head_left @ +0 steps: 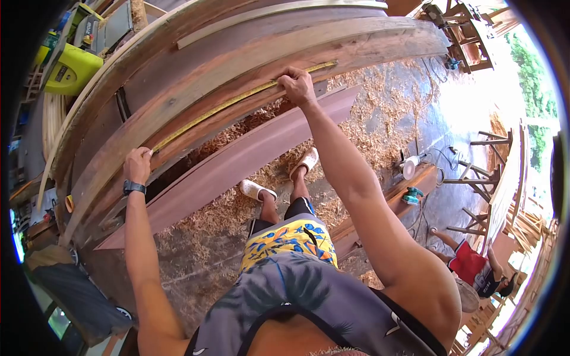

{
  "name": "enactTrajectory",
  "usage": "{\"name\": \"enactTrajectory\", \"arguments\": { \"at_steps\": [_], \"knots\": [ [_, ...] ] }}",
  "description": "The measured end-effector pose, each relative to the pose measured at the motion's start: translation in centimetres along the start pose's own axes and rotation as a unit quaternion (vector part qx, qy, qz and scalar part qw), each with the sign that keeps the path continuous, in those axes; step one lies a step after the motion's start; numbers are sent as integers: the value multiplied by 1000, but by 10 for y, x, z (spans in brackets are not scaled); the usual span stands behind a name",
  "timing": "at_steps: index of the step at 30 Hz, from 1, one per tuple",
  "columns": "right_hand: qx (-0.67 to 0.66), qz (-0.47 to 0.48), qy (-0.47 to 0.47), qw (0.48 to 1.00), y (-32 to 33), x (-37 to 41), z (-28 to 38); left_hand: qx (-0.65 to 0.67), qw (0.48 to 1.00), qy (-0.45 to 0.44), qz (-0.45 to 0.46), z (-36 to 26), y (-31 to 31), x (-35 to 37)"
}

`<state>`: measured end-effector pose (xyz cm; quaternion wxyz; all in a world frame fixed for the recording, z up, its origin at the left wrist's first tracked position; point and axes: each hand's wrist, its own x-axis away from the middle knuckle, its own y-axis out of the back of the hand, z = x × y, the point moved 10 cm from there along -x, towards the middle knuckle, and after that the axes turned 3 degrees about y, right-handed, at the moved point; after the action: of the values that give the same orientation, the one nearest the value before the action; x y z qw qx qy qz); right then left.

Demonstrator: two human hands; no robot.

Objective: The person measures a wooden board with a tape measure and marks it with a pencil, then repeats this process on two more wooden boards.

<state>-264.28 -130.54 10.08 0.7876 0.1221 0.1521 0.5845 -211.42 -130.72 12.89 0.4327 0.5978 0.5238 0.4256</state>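
Observation:
A yellow measuring tape [211, 112] lies stretched along the edge face of a long wooden plank [261, 48]. My left hand [138, 166], with a dark watch on the wrist, has its fingers closed at the tape's left end. Farther right, my right hand [297, 86] is closed over the tape, thumb and fingers pressed at the plank's edge. A stretch of tape runs on past that hand to the right. Beneath the plank a long reddish-brown board [237, 155] slants in front of my feet.
Wood shavings [380, 107] cover the floor. A grinder [409, 166] and a green sander [412, 195] are at the right, by a long timber [386, 202]. Another person in red [469, 261] is at the lower right. A lime-green tool case [74, 68] stands upper left.

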Motion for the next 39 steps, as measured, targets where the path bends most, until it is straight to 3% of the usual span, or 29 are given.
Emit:
{"name": "enactTrajectory", "arguments": {
  "at_steps": [15,21,29,33,39],
  "knots": [
    [44,-8,12,999,2,-1,3,-112,990,70,55,-4,15,-6],
    [44,-6,4,999,2,0,0,-120,992,10,32,1,11,-12],
    [44,-4,7,999,0,-2,-5,-34,997,-71,-7,-19,31,-14],
    [41,5,11,999,1,0,1,-32,997,-70,-3,-19,31,-20],
    [33,4,23,999,1,-1,1,-95,993,-5,74,-5,15,-24]
  ]
}}
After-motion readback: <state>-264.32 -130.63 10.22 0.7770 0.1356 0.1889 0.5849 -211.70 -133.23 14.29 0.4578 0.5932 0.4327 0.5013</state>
